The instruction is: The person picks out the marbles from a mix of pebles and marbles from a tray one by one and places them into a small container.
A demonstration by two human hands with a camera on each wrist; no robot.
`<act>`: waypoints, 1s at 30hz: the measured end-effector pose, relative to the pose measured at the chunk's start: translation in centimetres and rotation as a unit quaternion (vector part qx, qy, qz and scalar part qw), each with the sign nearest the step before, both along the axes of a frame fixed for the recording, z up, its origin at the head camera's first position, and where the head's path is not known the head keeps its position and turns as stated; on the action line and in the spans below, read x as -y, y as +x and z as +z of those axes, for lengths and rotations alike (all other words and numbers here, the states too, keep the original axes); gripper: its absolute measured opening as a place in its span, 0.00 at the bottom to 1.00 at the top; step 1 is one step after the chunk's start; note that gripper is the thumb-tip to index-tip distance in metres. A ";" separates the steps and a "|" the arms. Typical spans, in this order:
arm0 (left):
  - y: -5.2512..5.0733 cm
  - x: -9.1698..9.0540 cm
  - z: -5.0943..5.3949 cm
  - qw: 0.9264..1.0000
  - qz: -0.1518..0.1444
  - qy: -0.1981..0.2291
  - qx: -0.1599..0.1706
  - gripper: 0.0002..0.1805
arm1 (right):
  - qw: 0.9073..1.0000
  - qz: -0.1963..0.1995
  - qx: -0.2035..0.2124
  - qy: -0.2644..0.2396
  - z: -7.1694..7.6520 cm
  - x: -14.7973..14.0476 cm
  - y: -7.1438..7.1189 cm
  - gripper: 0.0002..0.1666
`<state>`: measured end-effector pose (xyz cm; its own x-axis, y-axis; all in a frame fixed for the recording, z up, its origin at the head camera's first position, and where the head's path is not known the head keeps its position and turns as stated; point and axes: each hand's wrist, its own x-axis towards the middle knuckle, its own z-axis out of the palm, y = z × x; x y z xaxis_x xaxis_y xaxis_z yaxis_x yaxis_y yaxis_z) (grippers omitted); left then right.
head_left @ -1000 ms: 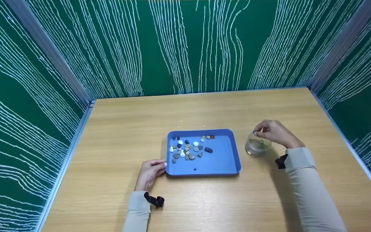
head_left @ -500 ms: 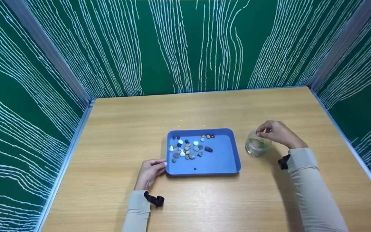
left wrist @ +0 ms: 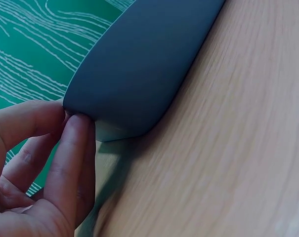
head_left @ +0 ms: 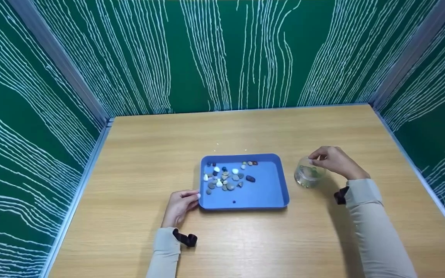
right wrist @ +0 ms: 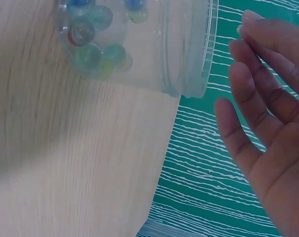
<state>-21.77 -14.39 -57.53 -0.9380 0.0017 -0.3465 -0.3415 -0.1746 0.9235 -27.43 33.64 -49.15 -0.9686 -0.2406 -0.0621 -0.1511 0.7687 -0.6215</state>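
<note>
In the head view a blue tray (head_left: 265, 193) lies on the table, holding several pebbles and small stones, among them a dark oval stone (head_left: 250, 178) and a white one (head_left: 235, 171). My left hand (head_left: 179, 208) pinches the tray's near left corner between thumb and fingers, as the left wrist view also shows. To the right of the tray stands a clear jar (right wrist: 139, 54) with several glass marbles (right wrist: 88, 56) inside. Above its open mouth is my right hand (head_left: 332, 159), its fingers loosely bent. No object shows between them in the right wrist view.
The wooden table (head_left: 160, 154) is bounded by green panels (head_left: 195, 58) with white lines at the back and sides. A few tiny pale bits (head_left: 217, 144) lie behind the tray.
A blue marble was pinched in my right fingers over the jar; it no longer shows between them, and a blue marble shows inside the jar. My left hand and the tray have stayed put.
</note>
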 end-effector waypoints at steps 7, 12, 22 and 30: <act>0.0 0.2 -0.2 1.000 -0.010 0.001 -0.001 0.19 | 1.000 0.004 0.000 0.006 -0.1 0.4 -0.2 0.12; -0.1 0.1 -0.1 1.000 -0.007 0.004 -0.003 0.19 | 1.000 0.003 0.012 0.010 0.1 0.9 -0.5 0.12; 0.0 0.1 -0.2 1.000 -0.008 0.005 -0.014 0.17 | 1.000 0.026 -0.009 0.008 0.4 2.3 -1.4 0.14; 0.0 0.1 -0.3 1.000 -0.002 0.009 -0.011 0.17 | 0.999 0.031 -0.008 -0.001 0.2 3.4 -2.2 0.15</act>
